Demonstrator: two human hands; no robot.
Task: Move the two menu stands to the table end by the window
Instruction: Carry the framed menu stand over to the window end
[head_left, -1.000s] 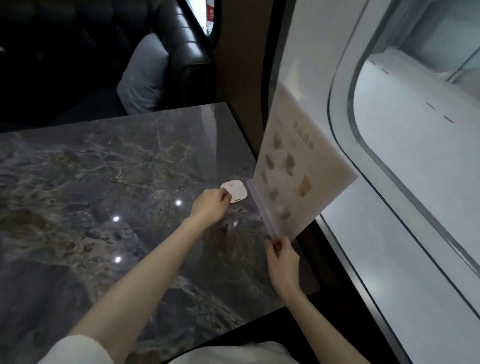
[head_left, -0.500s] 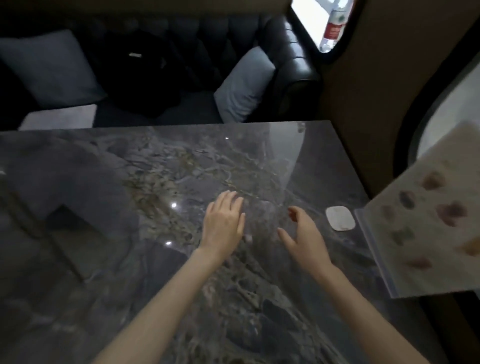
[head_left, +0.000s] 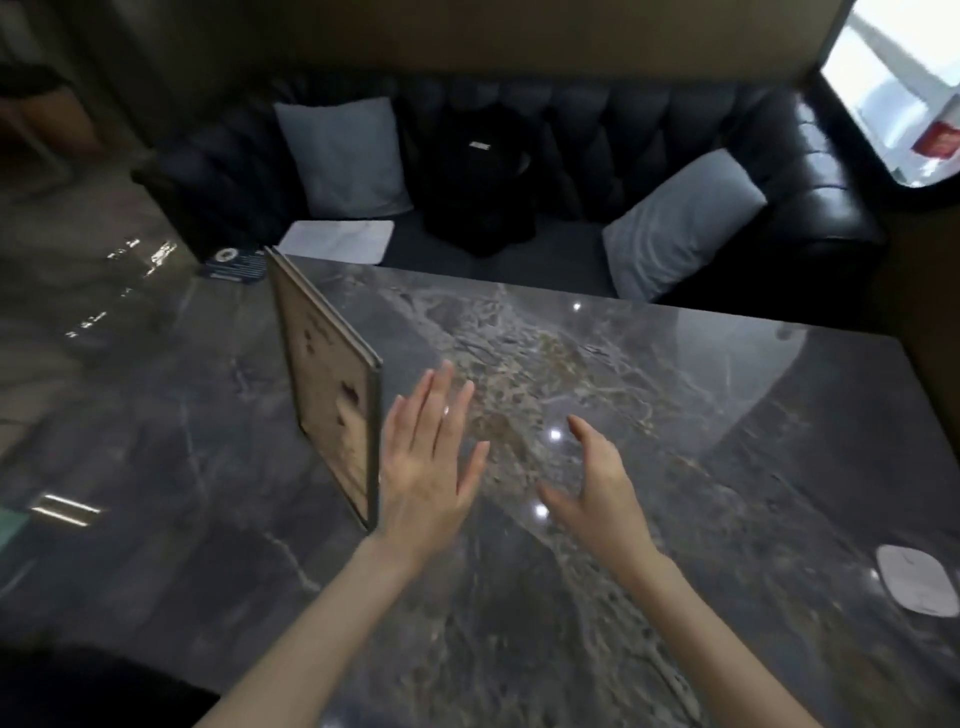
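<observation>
Both hands, left hand (head_left: 427, 467) and right hand (head_left: 597, 483), hover empty beside menu stand (head_left: 332, 395).

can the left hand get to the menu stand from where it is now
Probably yes. The left hand is open and empty, hovering just right of the upright menu stand, whose near edge faces it. Nothing lies between them on the marble table; the right hand is off to the other side.

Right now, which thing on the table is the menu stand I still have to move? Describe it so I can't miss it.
Start at the dark marble table. On its left part, just left of the open left hand, stands the menu stand. It is the only upright panel there, tan with printed pictures; the small white disc lies flat far right.
</observation>
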